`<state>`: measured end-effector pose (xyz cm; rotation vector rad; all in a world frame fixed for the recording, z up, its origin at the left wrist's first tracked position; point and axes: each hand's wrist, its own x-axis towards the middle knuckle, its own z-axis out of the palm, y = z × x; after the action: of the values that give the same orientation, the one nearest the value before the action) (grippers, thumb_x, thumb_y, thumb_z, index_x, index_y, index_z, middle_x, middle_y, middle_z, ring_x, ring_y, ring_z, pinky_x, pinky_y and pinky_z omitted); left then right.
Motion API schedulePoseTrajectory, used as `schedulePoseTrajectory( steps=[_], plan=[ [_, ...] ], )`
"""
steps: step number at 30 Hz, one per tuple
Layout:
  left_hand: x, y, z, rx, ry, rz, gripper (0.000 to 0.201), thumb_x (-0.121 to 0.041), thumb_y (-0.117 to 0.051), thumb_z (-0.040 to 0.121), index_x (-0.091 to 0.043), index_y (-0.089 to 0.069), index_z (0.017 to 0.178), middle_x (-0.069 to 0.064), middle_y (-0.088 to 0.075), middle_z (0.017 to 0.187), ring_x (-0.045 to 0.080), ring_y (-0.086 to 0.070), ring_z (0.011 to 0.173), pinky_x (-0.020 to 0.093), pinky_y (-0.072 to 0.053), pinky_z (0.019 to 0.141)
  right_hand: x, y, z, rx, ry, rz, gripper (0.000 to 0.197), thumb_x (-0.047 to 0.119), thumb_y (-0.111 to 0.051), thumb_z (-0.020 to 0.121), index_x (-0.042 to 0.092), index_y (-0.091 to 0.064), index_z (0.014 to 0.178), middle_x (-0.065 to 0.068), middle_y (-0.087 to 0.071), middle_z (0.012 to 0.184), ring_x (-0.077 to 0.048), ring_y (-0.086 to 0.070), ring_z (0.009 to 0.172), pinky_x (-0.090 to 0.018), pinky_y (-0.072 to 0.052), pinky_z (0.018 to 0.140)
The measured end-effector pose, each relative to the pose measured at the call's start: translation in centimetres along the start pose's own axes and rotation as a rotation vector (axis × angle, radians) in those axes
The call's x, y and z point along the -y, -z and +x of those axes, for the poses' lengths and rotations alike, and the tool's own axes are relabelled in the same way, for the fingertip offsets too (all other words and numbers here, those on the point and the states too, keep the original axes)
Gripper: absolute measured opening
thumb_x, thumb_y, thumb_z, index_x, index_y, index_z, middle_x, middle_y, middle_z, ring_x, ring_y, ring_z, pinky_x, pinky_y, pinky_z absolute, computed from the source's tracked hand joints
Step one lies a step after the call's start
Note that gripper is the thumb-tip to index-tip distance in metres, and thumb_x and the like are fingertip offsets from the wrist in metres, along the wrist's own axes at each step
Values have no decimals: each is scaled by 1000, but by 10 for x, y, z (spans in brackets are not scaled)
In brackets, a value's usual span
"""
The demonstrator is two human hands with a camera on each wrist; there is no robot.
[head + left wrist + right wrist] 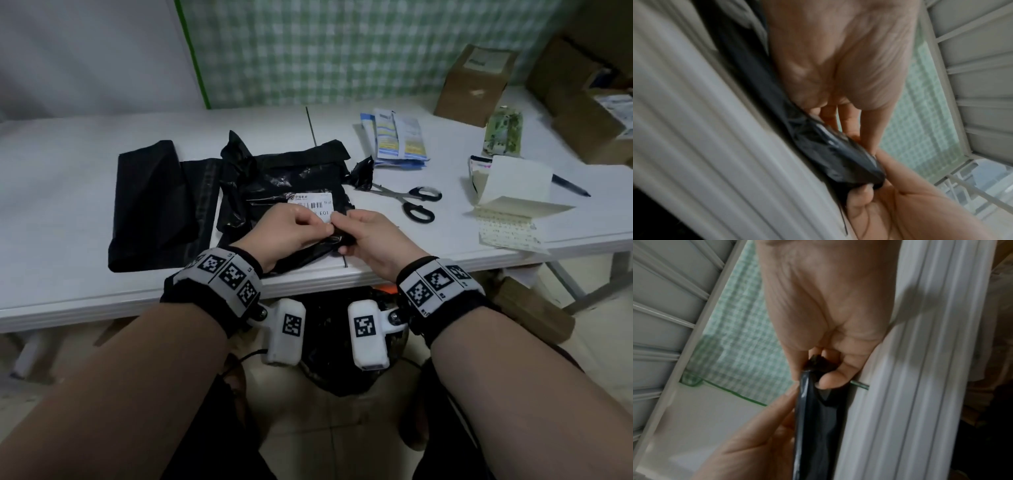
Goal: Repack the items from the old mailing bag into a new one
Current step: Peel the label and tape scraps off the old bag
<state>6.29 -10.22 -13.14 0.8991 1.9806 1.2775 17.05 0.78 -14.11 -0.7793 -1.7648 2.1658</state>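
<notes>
The old black mailing bag (294,178) lies crumpled and torn open mid-table, with a white barcode label (313,202) on top. My left hand (308,224) and right hand (349,226) meet at its near edge, just below the label, and each pinches the black plastic. In the left wrist view my left hand (851,126) has its fingers on the glossy bag (834,154). In the right wrist view my right hand (824,369) pinches a bunched tip of the bag (818,418). A folded black new bag (154,205) lies flat to the left. Blue-and-white packets (399,137) lie at the back right.
Scissors (411,202) lie right of the old bag. Further right are a pad of paper labels (513,192), a pen (570,185) and a green packet (505,132). Cardboard boxes (476,85) stand at the back right. The table's front edge (308,287) is under my wrists.
</notes>
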Motion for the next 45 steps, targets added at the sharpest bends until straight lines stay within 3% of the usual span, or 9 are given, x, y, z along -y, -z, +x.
schedulePoseTrajectory(
  steps=[11,17,21,23,26,32,37,40,45],
  plan=[
    [14,1,1,68,62,-375,20,-2,-56,87,-12,-58,70,-4,-60,62,7,-55,59,18,-47,63,-6,4,3,43,18,-66,19,12,-56,93,13,-60,74,5,-62,61,-6,-52,52,-15,-39,46],
    [17,7,2,-20,71,-649,22,2,-47,89,-6,-55,71,2,-63,61,11,-60,63,19,-53,62,-4,8,1,79,3,48,20,8,-48,96,7,-58,79,-4,-59,69,-3,-50,45,-19,-35,51],
    [21,9,8,-147,98,-793,15,4,-47,89,-1,-57,79,16,-62,89,22,-62,80,30,-55,79,-4,9,2,43,-16,111,22,9,-45,98,7,-56,79,-6,-55,73,-2,-49,44,-17,-31,47],
    [20,9,8,-150,102,-809,14,2,-46,91,0,-57,82,19,-61,96,23,-62,82,31,-57,67,-2,7,3,24,-26,70,21,15,-48,97,9,-58,80,-4,-56,73,-6,-51,51,-16,-33,45],
    [19,9,8,-138,88,-783,17,-1,-43,94,0,-57,84,18,-62,96,23,-62,85,34,-54,75,0,2,2,44,-18,-123,13,27,-62,89,17,-64,82,4,-66,71,-6,-60,59,-14,-42,49],
    [16,10,4,-117,62,-712,22,-5,-44,94,-4,-57,76,10,-66,85,18,-65,81,33,-50,87,-6,-5,6,35,0,-270,14,16,-74,80,13,-68,92,-11,-71,99,-27,-68,96,-39,-53,93],
    [14,7,-2,-22,8,-426,11,-19,-62,87,-11,-59,81,1,-62,72,10,-59,65,21,-50,65,-7,-4,6,38,13,-230,3,13,-69,83,15,-66,83,-8,-70,87,-22,-67,82,-32,-55,76],
    [16,10,-5,12,-11,-172,15,-11,-76,73,-13,-62,78,1,-59,74,12,-55,70,23,-46,72,-6,-3,5,11,24,-213,8,14,-69,84,18,-64,79,0,-66,74,-12,-63,69,-19,-47,58],
    [17,20,-7,13,-3,-50,17,-12,-70,79,-12,-60,65,-2,-54,61,8,-48,59,23,-40,63,-6,-3,6,34,12,-226,12,19,-76,77,17,-68,85,0,-71,83,-15,-67,79,-26,-52,73]
  ],
)
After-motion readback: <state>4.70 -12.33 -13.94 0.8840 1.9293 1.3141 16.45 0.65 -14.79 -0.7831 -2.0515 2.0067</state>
